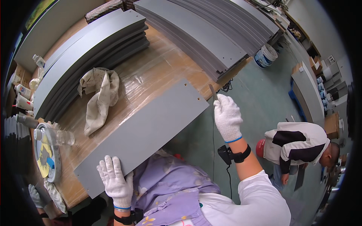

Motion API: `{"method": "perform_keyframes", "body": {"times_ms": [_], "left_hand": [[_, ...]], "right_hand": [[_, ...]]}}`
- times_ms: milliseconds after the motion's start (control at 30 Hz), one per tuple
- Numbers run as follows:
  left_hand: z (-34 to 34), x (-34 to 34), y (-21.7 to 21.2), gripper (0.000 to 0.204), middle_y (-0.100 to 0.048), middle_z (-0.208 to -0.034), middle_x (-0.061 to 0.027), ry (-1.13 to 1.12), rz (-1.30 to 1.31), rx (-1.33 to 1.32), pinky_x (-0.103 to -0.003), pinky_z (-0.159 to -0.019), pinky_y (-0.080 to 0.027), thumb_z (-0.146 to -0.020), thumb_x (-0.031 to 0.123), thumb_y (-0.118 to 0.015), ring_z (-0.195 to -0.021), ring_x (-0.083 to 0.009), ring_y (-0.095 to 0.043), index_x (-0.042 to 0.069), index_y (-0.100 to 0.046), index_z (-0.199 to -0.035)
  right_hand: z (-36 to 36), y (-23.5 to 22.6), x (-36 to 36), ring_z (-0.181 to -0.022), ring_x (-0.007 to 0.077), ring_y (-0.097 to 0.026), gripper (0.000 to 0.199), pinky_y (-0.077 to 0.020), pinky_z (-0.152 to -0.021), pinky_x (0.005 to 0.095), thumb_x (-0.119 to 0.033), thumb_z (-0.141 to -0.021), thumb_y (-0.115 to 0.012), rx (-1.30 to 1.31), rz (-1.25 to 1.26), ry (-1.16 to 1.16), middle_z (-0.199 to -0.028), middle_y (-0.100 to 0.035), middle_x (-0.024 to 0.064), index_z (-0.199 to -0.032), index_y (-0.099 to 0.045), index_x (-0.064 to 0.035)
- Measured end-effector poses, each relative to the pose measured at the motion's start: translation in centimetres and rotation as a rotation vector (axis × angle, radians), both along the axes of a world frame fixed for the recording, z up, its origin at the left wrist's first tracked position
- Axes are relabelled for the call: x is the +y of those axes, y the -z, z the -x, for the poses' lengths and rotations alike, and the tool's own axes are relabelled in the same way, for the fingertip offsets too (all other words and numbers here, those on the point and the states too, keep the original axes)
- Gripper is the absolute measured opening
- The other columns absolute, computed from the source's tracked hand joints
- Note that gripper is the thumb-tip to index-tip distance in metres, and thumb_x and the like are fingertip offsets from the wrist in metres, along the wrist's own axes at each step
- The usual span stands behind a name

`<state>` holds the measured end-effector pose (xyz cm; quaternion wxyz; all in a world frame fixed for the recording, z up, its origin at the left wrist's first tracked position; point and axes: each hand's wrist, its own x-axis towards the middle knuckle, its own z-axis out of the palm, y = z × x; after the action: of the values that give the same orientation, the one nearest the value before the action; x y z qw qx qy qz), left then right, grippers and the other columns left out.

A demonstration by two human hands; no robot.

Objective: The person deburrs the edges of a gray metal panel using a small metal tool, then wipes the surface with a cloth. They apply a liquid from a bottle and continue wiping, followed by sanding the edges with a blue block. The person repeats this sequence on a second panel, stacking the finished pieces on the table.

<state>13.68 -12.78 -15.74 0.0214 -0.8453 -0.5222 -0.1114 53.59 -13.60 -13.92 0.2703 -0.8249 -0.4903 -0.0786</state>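
A grey rectangular panel (147, 124) lies slantwise across the near side of the table, with small holes near its far right end. My left hand (116, 180), in a white knitted glove, rests flat on the panel's near left part, fingers stretched out. Beyond the panel's right end, my right hand (228, 116), also gloved, is closed around a narrow, flat, file-like tool (213, 91). The tool's tip points up and away, apart from the panel; the glove hides its lower part. A crumpled off-white cloth (98, 100) lies behind the panel.
Stacked grey panels (102, 41) stand behind the cloth, with more stacks (200, 30) further right. A clear bottle (65, 137) and a round tub (56, 165) are at left. Another person's gloved hand (35, 195) shows lower left. A co-worker (298, 145) bends at right, near a bucket (266, 55).
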Motion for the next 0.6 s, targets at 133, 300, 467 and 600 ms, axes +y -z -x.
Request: {"method": "perform_keyframes", "body": {"times_ms": [133,300,467,600], "left_hand": [[-2.3,0.4,-0.2,0.086,-0.040,-0.155,-0.0196,0.002,0.024,-0.013,-0.057,-0.121,-0.023,-0.069,0.018,-0.082,-0.145,-0.0423,-0.033,0.008,-0.047,-0.147],[1.7,-0.4,0.0,0.086,-0.041,-0.155,-0.0200,0.040,0.009,0.005,-0.057,-0.121,-0.023,-0.069,0.017,-0.082,-0.144,-0.0421,-0.035,0.008,-0.048,-0.147],[13.7,-1.2,1.1,0.085,-0.040,-0.155,-0.0205,-0.388,-0.019,0.100,-0.055,-0.121,-0.023,-0.077,0.021,-0.076,-0.144,-0.0428,-0.036,0.005,-0.039,-0.152],[19.7,-5.4,0.5,0.078,-0.034,-0.158,-0.0206,-0.750,0.023,0.373,-0.053,-0.122,-0.021,-0.086,0.023,-0.068,-0.146,-0.0441,-0.030,0.004,-0.033,-0.154]], "right_hand": [[6.9,-0.3,-0.7,-0.075,0.0302,-0.063,0.016,-0.0527,-0.064,0.0419,-0.009,-0.083,-0.065,0.098,0.040,-0.558,-0.079,-0.057,0.0097,-0.099,-0.063,-0.0116],[3.0,0.8,0.8,-0.083,0.0339,-0.065,0.016,-0.0541,-0.073,0.0435,-0.016,-0.090,-0.063,-0.005,0.062,-0.196,-0.090,-0.063,0.0128,-0.105,-0.064,-0.0099],[-6.1,3.0,-3.5,-0.096,0.0268,-0.068,0.027,-0.0534,-0.087,0.0388,-0.015,-0.098,-0.060,0.139,0.010,0.088,-0.110,-0.070,0.0154,-0.121,-0.065,-0.0030],[-4.9,3.9,-2.5,-0.097,0.0185,-0.064,0.028,-0.0509,-0.089,0.0337,-0.012,-0.101,-0.056,0.242,-0.037,-0.081,-0.108,-0.068,0.0104,-0.124,-0.063,0.0027]]}}
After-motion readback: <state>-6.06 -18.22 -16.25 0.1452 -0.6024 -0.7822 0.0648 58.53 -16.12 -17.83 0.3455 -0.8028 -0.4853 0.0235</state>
